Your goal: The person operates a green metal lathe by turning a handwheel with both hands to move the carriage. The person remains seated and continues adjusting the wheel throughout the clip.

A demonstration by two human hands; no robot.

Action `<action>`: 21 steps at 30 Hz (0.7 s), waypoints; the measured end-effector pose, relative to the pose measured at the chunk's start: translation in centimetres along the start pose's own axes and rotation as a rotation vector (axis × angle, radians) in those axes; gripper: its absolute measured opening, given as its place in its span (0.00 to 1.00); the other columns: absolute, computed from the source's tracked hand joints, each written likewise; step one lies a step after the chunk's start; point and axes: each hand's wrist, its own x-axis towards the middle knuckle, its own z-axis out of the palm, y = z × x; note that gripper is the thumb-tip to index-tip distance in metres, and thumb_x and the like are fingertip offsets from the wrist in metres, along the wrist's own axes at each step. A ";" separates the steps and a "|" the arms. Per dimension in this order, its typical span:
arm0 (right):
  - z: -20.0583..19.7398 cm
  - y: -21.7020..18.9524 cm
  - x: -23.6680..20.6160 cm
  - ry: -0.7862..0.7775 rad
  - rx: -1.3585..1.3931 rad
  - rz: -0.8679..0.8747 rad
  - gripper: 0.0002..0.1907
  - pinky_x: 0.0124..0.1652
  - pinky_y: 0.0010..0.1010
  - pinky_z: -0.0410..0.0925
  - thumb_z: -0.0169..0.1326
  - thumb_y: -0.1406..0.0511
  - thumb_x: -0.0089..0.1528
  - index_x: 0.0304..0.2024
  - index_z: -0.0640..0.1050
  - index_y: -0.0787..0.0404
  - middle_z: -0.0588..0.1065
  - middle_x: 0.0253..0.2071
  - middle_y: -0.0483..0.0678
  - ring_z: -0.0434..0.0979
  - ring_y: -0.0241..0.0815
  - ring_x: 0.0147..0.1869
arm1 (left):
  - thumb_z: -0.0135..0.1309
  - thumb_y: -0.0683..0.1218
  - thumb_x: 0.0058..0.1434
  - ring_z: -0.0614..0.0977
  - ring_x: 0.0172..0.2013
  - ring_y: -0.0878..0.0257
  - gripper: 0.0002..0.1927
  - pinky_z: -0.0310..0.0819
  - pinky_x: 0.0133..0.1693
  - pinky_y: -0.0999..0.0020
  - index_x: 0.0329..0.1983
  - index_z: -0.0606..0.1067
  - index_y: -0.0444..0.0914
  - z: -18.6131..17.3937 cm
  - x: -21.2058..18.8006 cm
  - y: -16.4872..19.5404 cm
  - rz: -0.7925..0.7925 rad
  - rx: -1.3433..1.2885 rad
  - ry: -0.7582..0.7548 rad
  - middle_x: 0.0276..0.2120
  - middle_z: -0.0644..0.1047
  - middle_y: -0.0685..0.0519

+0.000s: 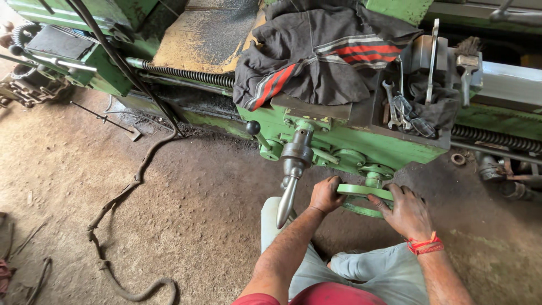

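Handwheel [361, 199], green and round, sits low on the lathe carriage [361, 148] at lower centre of the frame. Left hand [326, 195] wraps its fingers [334, 182] closed over the wheel's left rim; right hand [407, 213], with a red wristband [424, 245], presses curled fingers [379, 201] on the right rim. Just left hangs a grey metal lever [291, 181]. Above lie a dark cloth with red stripes [322, 53] and spanners [398, 107], partly buried in a rag. Both forearms are cut off at the bottom edge.
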 end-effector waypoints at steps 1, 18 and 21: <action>0.0 0.0 0.0 -0.011 -0.007 0.008 0.33 0.43 0.52 0.72 0.52 0.38 0.58 0.48 0.79 0.56 0.80 0.37 0.56 0.81 0.60 0.42 | 0.64 0.48 0.52 0.81 0.36 0.43 0.14 0.76 0.37 0.50 0.34 0.71 0.39 -0.1 0.0 0.0 -0.008 0.003 -0.009 0.34 0.78 0.45; 0.1 -0.7 0.0 0.047 0.026 0.033 0.33 0.43 0.52 0.71 0.58 0.40 0.56 0.49 0.78 0.58 0.79 0.39 0.59 0.80 0.64 0.43 | 0.63 0.46 0.54 0.79 0.38 0.38 0.12 0.74 0.39 0.47 0.34 0.71 0.38 0.5 -0.3 -1.2 -0.068 -0.071 -0.010 0.34 0.77 0.41; -0.3 -1.0 0.1 -0.008 0.000 0.062 0.33 0.44 0.55 0.69 0.57 0.39 0.56 0.48 0.79 0.57 0.79 0.39 0.58 0.80 0.62 0.43 | 0.63 0.46 0.55 0.78 0.37 0.37 0.12 0.73 0.38 0.46 0.32 0.70 0.37 0.4 -0.4 -1.1 -0.084 -0.096 -0.023 0.33 0.77 0.40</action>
